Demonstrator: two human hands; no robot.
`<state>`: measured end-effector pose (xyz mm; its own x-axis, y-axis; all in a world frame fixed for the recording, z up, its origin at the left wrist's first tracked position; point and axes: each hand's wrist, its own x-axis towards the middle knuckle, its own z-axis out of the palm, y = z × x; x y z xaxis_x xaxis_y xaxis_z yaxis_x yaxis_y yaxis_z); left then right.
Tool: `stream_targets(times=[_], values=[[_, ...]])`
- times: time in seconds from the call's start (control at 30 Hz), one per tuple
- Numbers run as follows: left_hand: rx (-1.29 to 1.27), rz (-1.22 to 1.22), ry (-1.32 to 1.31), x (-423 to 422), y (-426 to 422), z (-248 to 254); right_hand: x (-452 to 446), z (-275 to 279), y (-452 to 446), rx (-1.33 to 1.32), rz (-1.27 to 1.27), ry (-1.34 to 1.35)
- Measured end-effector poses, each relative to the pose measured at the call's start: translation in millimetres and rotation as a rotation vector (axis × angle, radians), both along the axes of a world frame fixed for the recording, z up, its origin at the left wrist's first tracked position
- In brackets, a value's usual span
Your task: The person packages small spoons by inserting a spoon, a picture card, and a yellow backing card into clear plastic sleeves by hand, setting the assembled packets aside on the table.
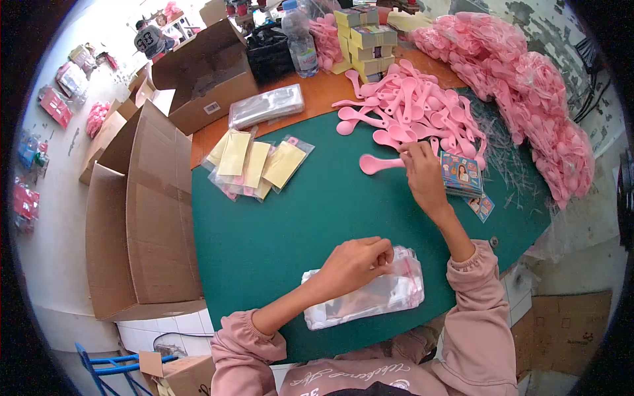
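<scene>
My right hand [424,177] is closed on the handle of a pink plastic spoon [374,164], whose bowl points left above the green table mat. Right beside that hand sits a stack of small printed cards [461,173], with one loose card [481,208] below it. Curled and pinched, my left hand [362,263] is at the top edge of a clear plastic bag [404,272] on a pile of such bags; the fingertips are partly hidden. Beyond my right hand lies a heap of loose pink spoons [413,99].
Filled bags with yellow cards [254,162] lie at the left. Behind them are a packet of clear sleeves [267,105], a water bottle [299,39] and card bundles [370,43]. Bagged spoons [522,86] line the right edge; open cardboard boxes [158,211] stand left. A person [152,41] is far back.
</scene>
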<state>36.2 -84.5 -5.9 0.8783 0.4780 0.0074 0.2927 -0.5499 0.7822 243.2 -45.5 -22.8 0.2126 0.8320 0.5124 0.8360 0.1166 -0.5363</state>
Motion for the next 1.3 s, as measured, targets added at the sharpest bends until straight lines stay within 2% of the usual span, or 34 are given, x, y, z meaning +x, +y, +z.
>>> stream_targets(times=[0.07, 0.13, 0.17, 0.23, 0.33, 0.37, 0.43, 0.57, 0.67, 0.83, 0.97, 1.03, 1.13, 1.2, 1.27, 1.3], values=[[-0.053, -0.011, -0.025, -1.3, 4.0, 5.1, 1.5, 3.0, -0.7, 0.065, 0.022, 0.069], [-0.107, -0.015, -0.053, -3.7, 9.5, 7.0, 3.8, 8.2, -1.9, -0.109, 0.062, 0.425], [-0.187, -0.02, -0.049, -5.0, 12.7, 7.5, 6.2, 5.5, -0.2, -0.11, 0.063, 0.425], [-0.269, -0.025, -0.048, -6.6, 19.0, 6.7, 10.3, -0.3, 3.2, -0.027, 0.196, 0.63], [-0.482, -0.028, -0.45, -8.4, 34.9, -10.4, 9.3, 10.6, -1.5, 0.063, 0.158, 0.688], [-0.48, -0.025, -0.453, -9.9, 44.3, -10.8, 8.6, 13.9, -2.7, 0.062, 0.162, 0.687], [-1.018, 0.167, -0.426, -14.0, 66.9, -8.1, 6.7, 17.0, -5.6, 0.112, 0.131, 0.771], [-0.763, 0.327, -0.341, -12.5, 85.4, -19.7, -0.5, 10.9, -6.5, 0.175, 0.112, 0.745], [-0.717, 0.359, -0.329, -10.8, 87.2, -22.5, -8.4, 11.6, -7.1, 0.243, 0.079, 0.747], [-0.69, 0.395, -0.33, -7.1, 88.1, -23.5, -18.9, 15.7, -11.5, 0.145, 0.112, 0.641], [-0.667, 0.347, -0.345, -0.5, 86.0, -29.4, -28.5, 10.8, -12.0, 0.071, 0.152, 0.702], [-0.655, 0.336, -0.378, 0.4, 85.6, -24.7, -31.0, 7.6, -12.3, -0.033, 0.265, 0.8], [-0.713, 0.257, -0.227, -4.9, 91.4, -14.9, -25.6, 5.7, -9.7, 0.044, 0.281, 0.818], [-0.956, 0.119, -0.136, -8.6, 94.9, -9.7, -25.3, 7.9, -10.3, 0.043, 0.27, 0.832], [-0.895, 0.084, -0.15, -7.4, 100.8, -11.4, -23.1, 8.9, -11.1, 0.04, 0.256, 0.847], [-0.834, 0.05, -0.164, -7.1, 102.6, -11.9, -20.2, 9.3, -11.1, 0.031, 0.328, 0.878]])
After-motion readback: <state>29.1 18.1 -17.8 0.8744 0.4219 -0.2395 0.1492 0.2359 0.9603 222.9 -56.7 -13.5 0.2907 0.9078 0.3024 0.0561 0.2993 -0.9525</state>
